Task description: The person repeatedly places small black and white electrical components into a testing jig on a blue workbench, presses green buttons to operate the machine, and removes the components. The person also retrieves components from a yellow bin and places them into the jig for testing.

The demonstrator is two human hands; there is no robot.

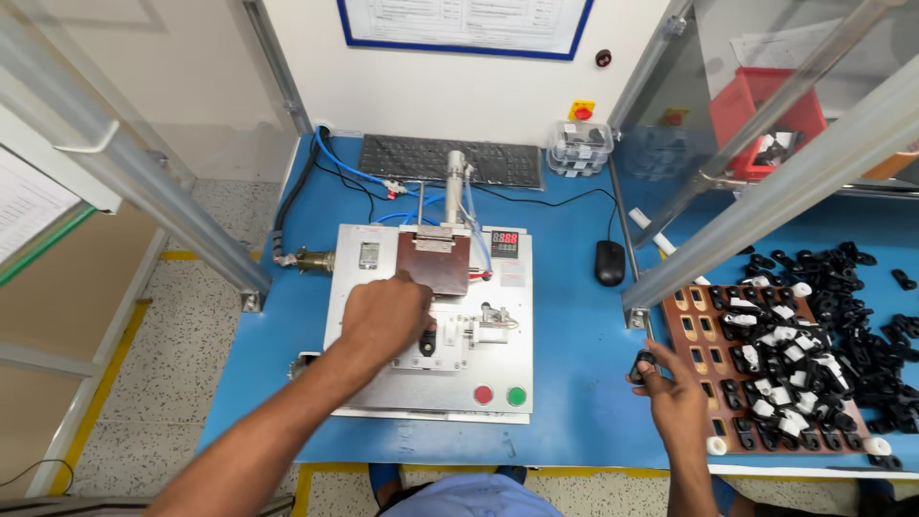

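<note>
My left hand (383,314) rests on the metal plate of a small press fixture (364,383), its fingers at a black part (428,342) seated in the fixture's nest. My right hand (673,391) hovers at the left edge of a brown slotted tray (691,330) and pinches a small black plastic piece (645,364). The tray holds several black and white parts. A brown block (434,263) under a vertical cylinder (455,177) sits above the nest.
Red (483,394) and green (517,395) buttons sit at the fixture's front. A heap of loose black parts (862,306) lies right of the tray. A keyboard (450,160), mouse (609,261), clear parts box (581,146) and aluminium frame posts (766,206) surround the blue table.
</note>
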